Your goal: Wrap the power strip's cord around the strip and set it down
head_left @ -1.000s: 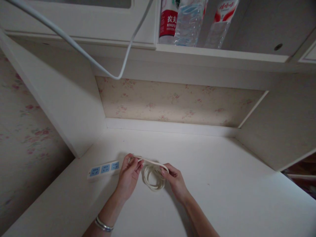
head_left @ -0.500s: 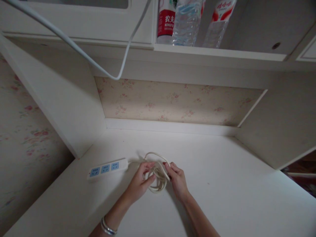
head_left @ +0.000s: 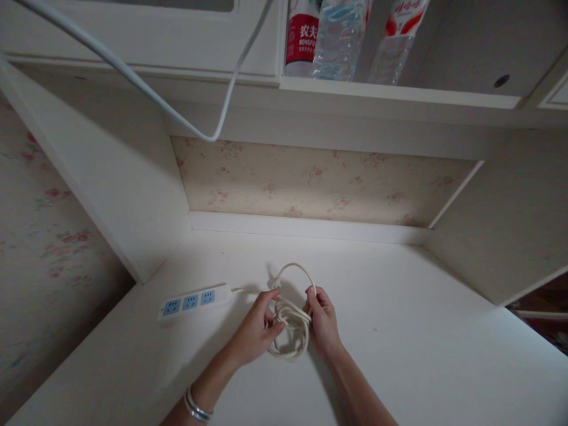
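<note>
A white power cord (head_left: 300, 349) is gathered in a loose coil between my hands, just over the desk. My left hand (head_left: 255, 331) grips the coil's left side, its thumb in front and its fingers partly hidden behind the loops. On the other side, my right hand (head_left: 322, 319) pinches the cord where it leaves the coil. From there a free length arches up and back to the cord's plug end (head_left: 276, 283), just beyond my left fingertips. The cord's other end runs left to a white power strip (head_left: 222, 293) with blue sockets, lying on the desk.
The white desk (head_left: 421, 337) has side panels and a back ledge (head_left: 306, 226). Overhead, a shelf (head_left: 399, 97) holds several plastic bottles (head_left: 339, 41). A thick pale bent bar or cable (head_left: 177, 121) hangs at upper left, in front of the cabinet.
The coil has shifted slightly right and toward me, and its loops look looser. My right hand has moved a little right, and the arched length stands higher. The power strip stays put.
</note>
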A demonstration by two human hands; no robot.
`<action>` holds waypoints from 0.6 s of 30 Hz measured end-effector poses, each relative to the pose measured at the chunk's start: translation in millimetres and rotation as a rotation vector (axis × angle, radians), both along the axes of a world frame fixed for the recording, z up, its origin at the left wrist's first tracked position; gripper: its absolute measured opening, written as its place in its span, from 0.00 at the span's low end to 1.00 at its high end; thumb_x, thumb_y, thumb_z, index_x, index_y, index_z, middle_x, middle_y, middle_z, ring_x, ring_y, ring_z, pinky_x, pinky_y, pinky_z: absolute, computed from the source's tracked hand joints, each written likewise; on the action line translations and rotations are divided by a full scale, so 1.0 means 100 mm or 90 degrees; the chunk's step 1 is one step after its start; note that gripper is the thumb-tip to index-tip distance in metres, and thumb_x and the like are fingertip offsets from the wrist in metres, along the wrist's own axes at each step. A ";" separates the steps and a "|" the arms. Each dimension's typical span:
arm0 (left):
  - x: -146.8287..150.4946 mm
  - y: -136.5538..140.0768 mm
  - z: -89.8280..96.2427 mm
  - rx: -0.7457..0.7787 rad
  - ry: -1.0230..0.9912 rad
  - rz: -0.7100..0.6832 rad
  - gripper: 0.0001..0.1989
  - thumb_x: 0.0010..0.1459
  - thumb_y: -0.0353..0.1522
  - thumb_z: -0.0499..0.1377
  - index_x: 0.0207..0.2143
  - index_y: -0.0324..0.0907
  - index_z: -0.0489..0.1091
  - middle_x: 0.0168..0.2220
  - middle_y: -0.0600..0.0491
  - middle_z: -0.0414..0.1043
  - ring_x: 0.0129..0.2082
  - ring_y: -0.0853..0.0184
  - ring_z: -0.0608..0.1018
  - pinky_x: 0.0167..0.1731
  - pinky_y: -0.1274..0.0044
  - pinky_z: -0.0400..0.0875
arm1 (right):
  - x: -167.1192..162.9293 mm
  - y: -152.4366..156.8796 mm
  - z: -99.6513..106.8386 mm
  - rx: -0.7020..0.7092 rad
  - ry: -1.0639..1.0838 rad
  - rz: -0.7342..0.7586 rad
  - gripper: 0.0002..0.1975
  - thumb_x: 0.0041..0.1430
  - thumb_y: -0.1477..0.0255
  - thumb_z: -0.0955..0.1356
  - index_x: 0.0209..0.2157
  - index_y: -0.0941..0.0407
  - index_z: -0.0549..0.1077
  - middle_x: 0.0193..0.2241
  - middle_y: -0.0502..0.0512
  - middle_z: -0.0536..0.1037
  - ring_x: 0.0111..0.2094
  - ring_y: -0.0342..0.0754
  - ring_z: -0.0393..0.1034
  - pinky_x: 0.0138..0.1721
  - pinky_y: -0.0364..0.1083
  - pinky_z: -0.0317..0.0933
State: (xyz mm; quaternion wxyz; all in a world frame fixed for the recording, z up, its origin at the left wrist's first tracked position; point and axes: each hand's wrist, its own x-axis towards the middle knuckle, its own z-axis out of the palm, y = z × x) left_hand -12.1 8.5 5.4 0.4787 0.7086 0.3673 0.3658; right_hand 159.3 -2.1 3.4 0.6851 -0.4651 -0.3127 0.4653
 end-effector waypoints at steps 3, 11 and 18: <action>-0.01 0.00 0.06 0.050 0.046 -0.007 0.22 0.56 0.31 0.58 0.54 0.44 0.62 0.37 0.53 0.64 0.27 0.73 0.66 0.28 0.79 0.64 | 0.00 0.01 0.00 -0.021 -0.012 -0.021 0.18 0.52 0.54 0.69 0.31 0.56 0.68 0.15 0.41 0.56 0.17 0.38 0.46 0.18 0.40 0.41; -0.05 0.07 0.11 0.203 0.025 0.087 0.01 0.55 0.27 0.57 0.30 0.41 0.67 0.35 0.52 0.65 0.33 0.69 0.68 0.33 0.77 0.64 | 0.08 0.01 0.11 -0.015 0.120 0.028 0.18 0.52 0.58 0.71 0.23 0.55 0.64 0.15 0.43 0.60 0.17 0.38 0.51 0.19 0.40 0.45; -0.10 0.15 0.04 0.282 -0.010 0.212 0.10 0.56 0.28 0.57 0.22 0.41 0.61 0.35 0.51 0.67 0.37 0.67 0.72 0.38 0.76 0.67 | 0.07 0.00 0.14 0.011 0.214 0.071 0.13 0.51 0.63 0.72 0.26 0.55 0.67 0.15 0.41 0.59 0.15 0.36 0.46 0.16 0.39 0.39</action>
